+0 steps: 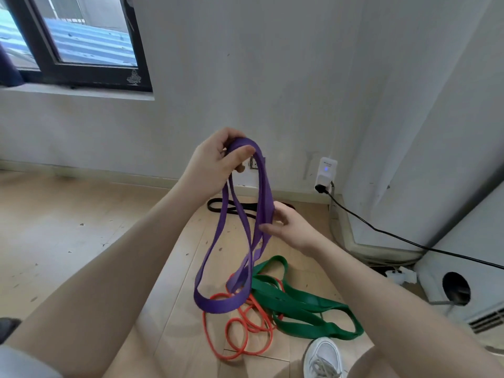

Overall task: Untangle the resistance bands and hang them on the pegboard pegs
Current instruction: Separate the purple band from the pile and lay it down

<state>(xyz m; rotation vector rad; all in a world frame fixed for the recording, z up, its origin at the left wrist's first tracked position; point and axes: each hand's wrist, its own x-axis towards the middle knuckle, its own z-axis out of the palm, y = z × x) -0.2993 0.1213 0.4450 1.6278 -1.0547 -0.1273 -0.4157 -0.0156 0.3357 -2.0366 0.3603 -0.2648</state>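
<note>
- The purple band (260,186) is up in the air in the middle of the view. Its top loop is near 12 o'clock and its bottom loop hangs down to about 6 o'clock, just over the floor pile.
- The left hand (215,162) has its fingers and thumb curled round the top of the purple band, holding it up.
- The right hand (289,227) is at 3 o'clock from the band. Its thumb and fingers touch the band's side strands partway down, loosely pinching them.
- The purple band looks twisted, and its strands cross each other, so I think it is not sorted out yet.
- Below, at 6 o'clock, the orange band (240,328) lies in curly loops on the wooden floor (68,227).
- The green band (302,304) lies at 5 o'clock, mixed up with the orange one.
- A black band (226,207) lies on the floor by the wall, behind the purple one.
- No pegboard shows, and no band is hanging anywhere. So the job looks like it is near the start: one band is being worked on, and all the hanging is left to do.
- A white shoe (323,356) is at the bottom, and a plug with a black cord (395,236) is at 2 o'clock.
</note>
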